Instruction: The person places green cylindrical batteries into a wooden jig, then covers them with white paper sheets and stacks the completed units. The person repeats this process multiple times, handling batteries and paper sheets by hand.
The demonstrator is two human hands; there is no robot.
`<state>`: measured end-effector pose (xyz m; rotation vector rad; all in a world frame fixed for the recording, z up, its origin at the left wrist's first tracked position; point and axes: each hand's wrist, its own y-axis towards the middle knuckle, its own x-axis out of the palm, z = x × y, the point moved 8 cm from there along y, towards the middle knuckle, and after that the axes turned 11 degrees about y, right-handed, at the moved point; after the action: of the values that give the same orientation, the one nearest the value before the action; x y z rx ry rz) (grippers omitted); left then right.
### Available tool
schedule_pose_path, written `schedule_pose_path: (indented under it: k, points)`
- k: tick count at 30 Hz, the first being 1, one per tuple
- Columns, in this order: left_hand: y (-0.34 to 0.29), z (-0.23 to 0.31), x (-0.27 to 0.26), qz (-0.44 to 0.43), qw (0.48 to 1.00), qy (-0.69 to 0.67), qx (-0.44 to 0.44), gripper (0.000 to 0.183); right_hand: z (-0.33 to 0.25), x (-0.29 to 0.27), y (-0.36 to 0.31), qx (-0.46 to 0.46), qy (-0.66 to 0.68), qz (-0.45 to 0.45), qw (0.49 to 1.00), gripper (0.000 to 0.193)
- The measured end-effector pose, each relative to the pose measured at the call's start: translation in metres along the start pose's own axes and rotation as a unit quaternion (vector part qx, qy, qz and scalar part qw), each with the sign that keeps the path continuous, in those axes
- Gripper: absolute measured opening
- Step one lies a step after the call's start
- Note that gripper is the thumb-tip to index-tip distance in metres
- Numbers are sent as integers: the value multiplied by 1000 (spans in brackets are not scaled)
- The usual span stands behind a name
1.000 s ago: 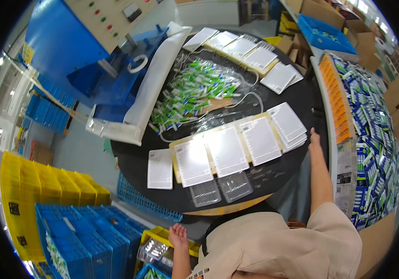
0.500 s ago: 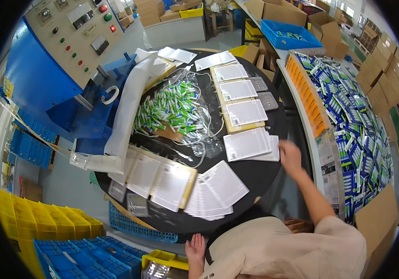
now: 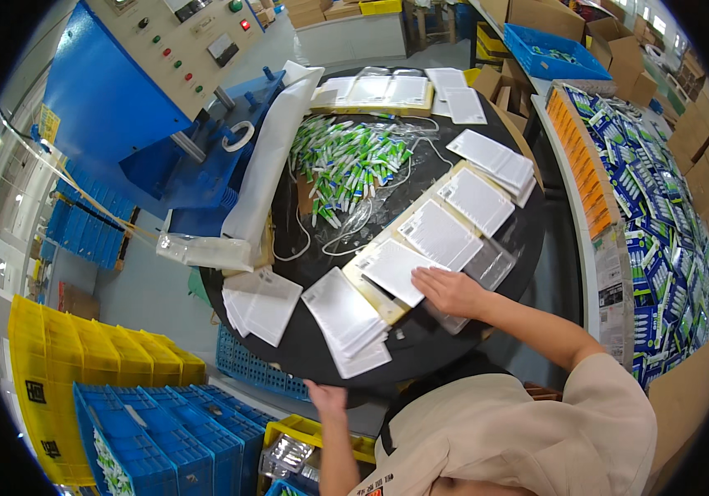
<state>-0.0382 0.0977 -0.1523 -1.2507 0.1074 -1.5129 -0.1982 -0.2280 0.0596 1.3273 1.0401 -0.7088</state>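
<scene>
My right hand lies flat with fingers stretched out on a white printed card. That card is the nearest in a row on a pale yellow board, on a round black table. Two more white cards lie along the board, with clear plastic blister trays jutting out beside them. Down at the table's front rim is my left hand, its fingers partly hidden and blurred. Fanned white card stacks flank the board. Small white-and-green tubes are heaped mid-table.
A blue machine with a white sheet stands over the table's left side. Blue crates and yellow crates fill the lower left. On the right, many blue-and-green packages lie behind an orange-sided box edge.
The round table has turned clockwise, bringing the right-hand board and its cards toward me. My right hand has moved left onto a card; my left hand has risen to the rim.
</scene>
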Motion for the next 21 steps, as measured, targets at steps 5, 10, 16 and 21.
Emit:
schedule_pose_path:
  k: [5,10,16,21]
  points:
    - [91,134,-31,105,988,98,53,62,11,-15,21,59,-8,42,997,45]
    - [137,194,-37,145,978,139,48,52,-18,58,25,43,7,-109,993,48]
    - [140,203,-45,162,969,181,37,51,-18,55,43,42,-64,-75,994,50]
    - [-7,190,56,249,580,556,541,26,33,-27,9,125,-47,44,990,47]
